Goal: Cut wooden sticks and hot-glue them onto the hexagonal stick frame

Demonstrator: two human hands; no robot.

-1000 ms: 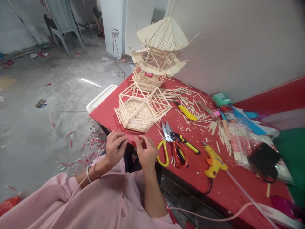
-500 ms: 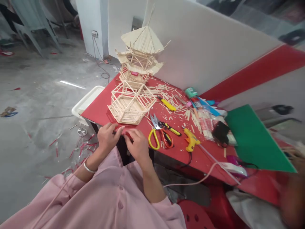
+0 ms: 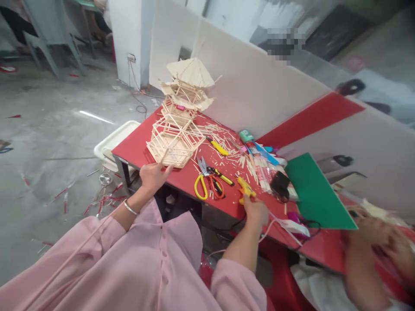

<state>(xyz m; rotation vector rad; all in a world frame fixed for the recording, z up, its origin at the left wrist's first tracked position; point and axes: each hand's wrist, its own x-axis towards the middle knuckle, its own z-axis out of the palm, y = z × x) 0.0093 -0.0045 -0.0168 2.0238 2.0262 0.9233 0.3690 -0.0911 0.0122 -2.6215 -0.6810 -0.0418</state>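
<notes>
My right hand (image 3: 255,211) is closed on the yellow glue gun (image 3: 245,186) at the table's front edge. My left hand (image 3: 152,177) is at the near edge of the stick frame (image 3: 173,149), its thumb stretched towards the frame's base; whether it holds a stick there is too small to tell. Behind the frame stands a tiered stick tower (image 3: 189,73) with a pointed roof. Between my hands lie scissors (image 3: 201,185) with yellow and red handles and a yellow-black cutter (image 3: 225,176).
Loose sticks (image 3: 215,131), yellow pliers (image 3: 218,147) and stick packets (image 3: 264,172) cover the red table (image 3: 132,144). A green board (image 3: 320,194) leans at the right, near another person's hands (image 3: 376,233). A white tray (image 3: 108,140) is at the left.
My right hand has left my left hand, moved right and taken hold of the glue gun. My left hand has shifted slightly right. The view has turned a little to the right.
</notes>
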